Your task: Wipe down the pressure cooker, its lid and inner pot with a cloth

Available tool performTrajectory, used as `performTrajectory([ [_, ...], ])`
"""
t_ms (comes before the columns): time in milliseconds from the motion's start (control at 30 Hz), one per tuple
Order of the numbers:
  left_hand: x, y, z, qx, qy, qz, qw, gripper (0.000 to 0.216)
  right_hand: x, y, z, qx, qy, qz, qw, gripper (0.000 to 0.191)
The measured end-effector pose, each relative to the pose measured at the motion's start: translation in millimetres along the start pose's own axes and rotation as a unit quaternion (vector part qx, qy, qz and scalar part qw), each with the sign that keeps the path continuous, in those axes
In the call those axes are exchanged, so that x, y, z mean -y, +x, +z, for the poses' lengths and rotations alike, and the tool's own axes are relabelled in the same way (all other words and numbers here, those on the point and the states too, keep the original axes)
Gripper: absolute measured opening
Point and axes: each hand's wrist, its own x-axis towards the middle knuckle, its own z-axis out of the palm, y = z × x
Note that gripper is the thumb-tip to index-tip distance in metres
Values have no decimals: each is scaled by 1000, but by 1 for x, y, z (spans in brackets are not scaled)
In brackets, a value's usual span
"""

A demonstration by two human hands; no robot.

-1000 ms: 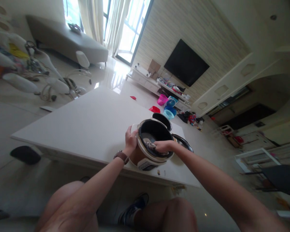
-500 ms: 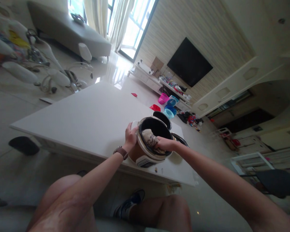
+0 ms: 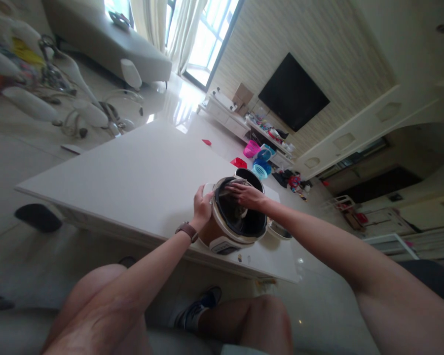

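Observation:
A brown and white electric cooker [image 3: 215, 232], tilted in the view, stands near the table's front edge with its black interior uncovered. My left hand [image 3: 203, 206] grips the white side handle [image 3: 208, 188] on its left. Over the cooker's opening, my right hand [image 3: 248, 197] presses a light patterned cloth [image 3: 240, 212] against the far inner rim, fingers laid over it. Most of the cloth is hidden beneath the hand and in the dark interior. Close behind the cooker stands a dark-lined pot [image 3: 259, 183]. To its right sits a round pale-rimmed piece [image 3: 280, 230], partly covered by my right forearm.
The white table [image 3: 133, 177] extends to the left. Small bits [image 3: 240, 258] lie by its front edge. On the floor beyond are a pink basket [image 3: 251, 148], a light-blue basket [image 3: 260, 171] and a red container [image 3: 239, 162]. My knees are below the table edge.
My right hand has moved with the cloth from the near inner side of the cooker to the far rim, its fingers now straighter. My left hand stays on the handle.

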Motion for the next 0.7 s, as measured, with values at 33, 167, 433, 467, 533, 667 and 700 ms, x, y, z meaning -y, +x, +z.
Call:
performTrajectory([
  [33,0,0,0,-3,2,2,1000,24,1,7,1,-4,22,-16,1000,51],
  [167,-2,-1,-1,4,3,7,1000,23,3,17,13,-18,99,59,993,47],
  [433,-7,-1,-1,9,13,-2,1000,25,20,-19,30,83,65,246,963,22],
  [467,-7,-1,-1,9,11,-4,1000,25,25,-21,27,114,93,253,956,20],
  [533,-5,-1,-1,10,4,-7,1000,26,33,-23,18,174,165,256,936,20],
  [667,0,0,0,9,-2,-10,1000,26,52,-16,4,140,389,269,870,36],
  [700,0,1,0,8,-1,-11,1000,26,57,-13,4,88,468,280,834,41],
])
